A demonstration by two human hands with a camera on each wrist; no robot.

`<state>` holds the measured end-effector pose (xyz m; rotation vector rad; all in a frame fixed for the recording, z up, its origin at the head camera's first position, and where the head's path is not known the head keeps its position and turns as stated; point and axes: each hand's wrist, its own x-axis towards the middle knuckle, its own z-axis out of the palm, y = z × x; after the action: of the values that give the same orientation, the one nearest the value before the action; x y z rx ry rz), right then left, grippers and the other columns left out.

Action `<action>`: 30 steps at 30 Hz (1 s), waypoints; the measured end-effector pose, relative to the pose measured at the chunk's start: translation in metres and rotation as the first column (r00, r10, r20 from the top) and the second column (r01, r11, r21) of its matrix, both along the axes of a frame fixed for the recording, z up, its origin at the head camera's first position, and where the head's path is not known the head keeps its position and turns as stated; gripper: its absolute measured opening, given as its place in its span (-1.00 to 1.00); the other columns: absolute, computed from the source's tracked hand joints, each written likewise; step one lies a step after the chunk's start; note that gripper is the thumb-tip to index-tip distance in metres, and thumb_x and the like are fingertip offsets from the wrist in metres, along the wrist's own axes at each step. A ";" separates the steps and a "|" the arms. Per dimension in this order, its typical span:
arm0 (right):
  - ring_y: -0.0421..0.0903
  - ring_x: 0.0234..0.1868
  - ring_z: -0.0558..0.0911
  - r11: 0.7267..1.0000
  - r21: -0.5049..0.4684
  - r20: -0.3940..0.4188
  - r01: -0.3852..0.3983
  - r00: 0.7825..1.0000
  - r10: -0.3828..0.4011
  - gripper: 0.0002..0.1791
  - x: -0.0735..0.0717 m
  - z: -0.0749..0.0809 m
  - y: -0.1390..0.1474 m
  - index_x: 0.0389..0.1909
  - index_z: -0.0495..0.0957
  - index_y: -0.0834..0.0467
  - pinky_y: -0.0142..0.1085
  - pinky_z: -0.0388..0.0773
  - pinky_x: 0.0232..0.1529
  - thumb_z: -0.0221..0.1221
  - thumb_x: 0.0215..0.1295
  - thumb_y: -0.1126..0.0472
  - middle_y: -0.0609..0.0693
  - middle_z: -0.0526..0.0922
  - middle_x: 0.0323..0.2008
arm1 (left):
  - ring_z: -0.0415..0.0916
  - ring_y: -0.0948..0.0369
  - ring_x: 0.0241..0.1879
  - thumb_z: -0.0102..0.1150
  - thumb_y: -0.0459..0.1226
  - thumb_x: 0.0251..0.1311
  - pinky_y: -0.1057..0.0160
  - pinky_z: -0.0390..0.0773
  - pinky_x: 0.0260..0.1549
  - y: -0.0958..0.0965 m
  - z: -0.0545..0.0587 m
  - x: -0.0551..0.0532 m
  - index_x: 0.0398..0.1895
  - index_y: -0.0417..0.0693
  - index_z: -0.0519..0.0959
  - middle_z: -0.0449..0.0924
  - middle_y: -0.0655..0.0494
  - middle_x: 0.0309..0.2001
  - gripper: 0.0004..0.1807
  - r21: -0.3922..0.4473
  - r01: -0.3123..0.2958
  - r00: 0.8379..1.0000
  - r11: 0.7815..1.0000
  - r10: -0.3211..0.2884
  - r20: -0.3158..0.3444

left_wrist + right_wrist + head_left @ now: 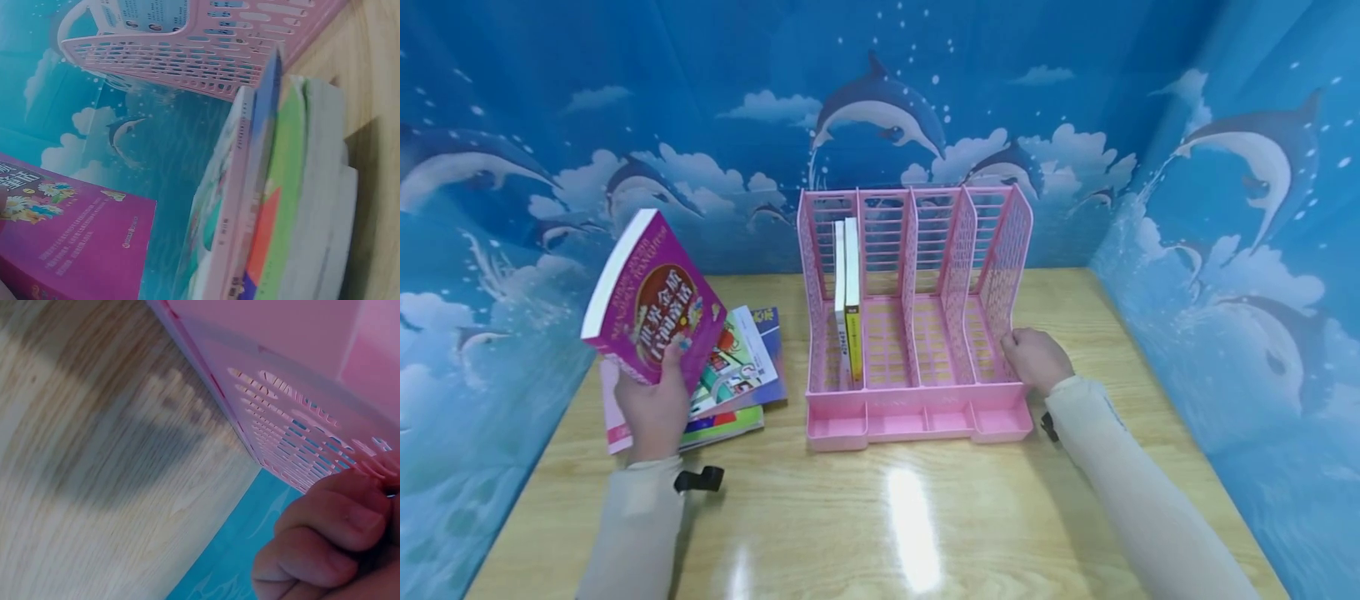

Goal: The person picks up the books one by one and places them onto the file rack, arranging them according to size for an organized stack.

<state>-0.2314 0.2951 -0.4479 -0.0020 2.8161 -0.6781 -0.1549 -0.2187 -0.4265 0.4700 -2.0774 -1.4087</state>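
My left hand (655,408) holds a thick purple book (666,287) with its thumb across the cover. The book is raised and tilted above a pile of books (745,367) on the left of the table. To the right stands a pink book rack (917,400) with tall perforated dividers. Two slim books (852,283) stand upright in its leftmost slot, one with a yellow spine base. My right hand (1037,358) grips the front edge of the rack's right side panel; in the right wrist view its fingers (312,550) are curled at that perforated panel.
Shallow open trays (895,421) run along the rack's front. Wood-grain table (820,517) spreads in front of the rack. A blue dolphin-print curtain (715,125) closes off the back and both sides.
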 end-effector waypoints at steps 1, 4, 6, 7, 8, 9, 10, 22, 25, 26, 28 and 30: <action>0.04 -0.44 0.51 1.000 -0.002 -0.002 -0.001 1.000 0.001 -0.47 0.000 -0.001 0.000 -0.47 0.41 0.13 -0.01 0.55 -0.21 -0.30 0.65 -0.03 0.08 0.45 -0.54 | 0.50 0.11 0.34 0.19 0.06 0.43 0.14 0.51 0.33 0.000 -0.002 0.000 0.46 0.16 0.41 0.53 0.04 0.37 -0.41 -0.006 0.003 1.000 1.000 -0.003 0.000; 0.03 -0.45 0.51 1.000 -0.006 -0.001 -0.002 1.000 0.002 -0.47 -0.002 -0.003 0.000 -0.46 0.43 0.13 -0.03 0.54 -0.22 -0.30 0.65 -0.04 0.07 0.45 -0.53 | 0.51 0.09 0.33 0.19 0.06 0.43 0.13 0.52 0.32 -0.001 -0.005 0.001 0.45 0.15 0.42 0.54 0.03 0.36 -0.41 -0.028 0.002 1.000 1.000 -0.002 -0.006; 0.03 -0.46 0.50 1.000 -0.011 0.005 -0.002 1.000 0.002 -0.46 -0.003 -0.004 0.001 -0.45 0.44 0.13 -0.06 0.54 -0.25 -0.30 0.65 -0.06 0.07 0.45 -0.53 | 0.51 0.09 0.33 0.19 0.07 0.43 0.13 0.52 0.31 -0.001 -0.006 0.002 0.45 0.16 0.43 0.55 0.02 0.35 -0.42 -0.031 -0.004 1.000 1.000 0.004 -0.007; 0.02 -0.46 0.49 1.000 -0.012 0.006 -0.003 1.000 0.003 -0.46 -0.003 -0.004 0.001 -0.44 0.45 0.13 -0.07 0.53 -0.27 -0.30 0.65 -0.06 0.07 0.45 -0.53 | 0.52 0.09 0.32 0.19 0.07 0.43 0.14 0.53 0.31 0.000 -0.007 0.002 0.44 0.16 0.43 0.55 0.02 0.35 -0.42 -0.031 -0.007 1.000 0.999 0.007 -0.004; 0.02 -0.47 0.49 1.000 -0.011 0.006 -0.002 1.000 0.002 -0.46 -0.003 -0.004 0.001 -0.44 0.45 0.13 -0.08 0.53 -0.28 -0.30 0.65 -0.06 0.07 0.45 -0.53 | 0.52 0.09 0.32 0.20 0.07 0.42 0.14 0.53 0.31 0.000 -0.007 0.002 0.44 0.15 0.44 0.56 0.02 0.35 -0.42 -0.030 -0.006 1.000 1.000 0.006 -0.009; 0.02 -0.47 0.49 1.000 -0.010 0.007 0.000 1.000 0.000 -0.46 -0.003 -0.005 0.001 -0.44 0.46 0.13 -0.10 0.52 -0.29 -0.30 0.65 -0.06 0.06 0.45 -0.53 | 0.53 0.10 0.32 0.20 0.07 0.42 0.14 0.54 0.30 0.001 -0.007 0.002 0.44 0.16 0.44 0.56 0.02 0.34 -0.42 -0.029 -0.004 1.000 1.000 0.003 -0.008; 0.02 -0.48 0.48 1.000 -0.010 0.008 0.000 1.000 0.000 -0.46 -0.003 -0.004 0.001 -0.43 0.46 0.13 -0.10 0.52 -0.30 -0.30 0.65 -0.06 0.07 0.46 -0.53 | 0.53 0.10 0.31 0.21 0.06 0.42 0.15 0.54 0.30 0.001 -0.007 0.002 0.43 0.14 0.44 0.56 0.02 0.34 -0.42 -0.027 -0.003 1.000 1.000 0.003 -0.011; 0.01 -0.47 0.49 1.000 -0.017 0.006 0.006 1.000 -0.006 -0.44 -0.003 -0.004 0.002 -0.34 0.52 0.17 -0.12 0.52 -0.32 -0.31 0.65 -0.07 0.06 0.47 -0.52 | 0.49 0.05 0.35 0.18 0.08 0.43 0.10 0.51 0.33 0.008 -0.007 0.001 0.46 0.15 0.42 0.53 0.00 0.37 -0.40 0.003 0.023 0.998 1.000 -0.023 0.061; 0.01 -0.47 0.49 1.000 -0.019 0.009 0.006 1.000 -0.006 -0.43 -0.003 -0.004 0.002 -0.31 0.54 0.19 -0.12 0.53 -0.31 -0.31 0.65 -0.07 0.07 0.47 -0.52 | 0.52 0.05 0.33 0.19 0.04 0.44 0.15 0.52 0.31 0.011 -0.006 0.002 0.44 0.12 0.45 0.55 -0.02 0.34 -0.43 -0.028 0.036 0.999 0.999 -0.035 0.039; 0.01 -0.47 0.50 1.000 -0.020 0.010 0.007 1.000 -0.007 -0.42 -0.003 -0.004 0.002 -0.29 0.55 0.21 -0.11 0.53 -0.30 -0.31 0.65 -0.07 0.07 0.47 -0.52 | 0.53 0.05 0.32 0.20 0.01 0.45 0.17 0.53 0.31 0.012 -0.006 0.002 0.43 0.10 0.46 0.57 -0.04 0.33 -0.45 -0.038 0.040 0.999 0.998 -0.039 0.022; 0.01 -0.47 0.50 1.000 -0.025 0.014 0.008 1.000 -0.008 -0.41 -0.003 -0.004 0.002 -0.24 0.58 0.23 -0.10 0.54 -0.29 -0.31 0.65 -0.06 0.07 0.47 -0.52 | 0.54 0.07 0.30 0.22 -0.03 0.45 0.22 0.54 0.28 0.015 -0.004 0.002 0.41 0.10 0.48 0.58 -0.03 0.31 -0.48 -0.064 0.056 0.998 0.996 -0.057 -0.012; 0.02 -0.46 0.50 1.000 -0.024 0.016 0.013 1.000 -0.013 -0.41 -0.004 -0.005 0.002 -0.21 0.59 0.23 -0.09 0.55 -0.27 -0.31 0.65 -0.07 0.07 0.47 -0.52 | 0.55 0.10 0.29 0.24 -0.06 0.44 0.26 0.54 0.27 0.018 -0.003 0.003 0.41 0.11 0.49 0.59 0.00 0.31 -0.49 -0.089 0.072 0.996 0.993 -0.077 -0.046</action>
<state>-0.2352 0.2974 -0.4525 0.0179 2.7949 -0.7114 -0.1518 -0.2006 -0.4292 0.3221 -2.1263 -1.3514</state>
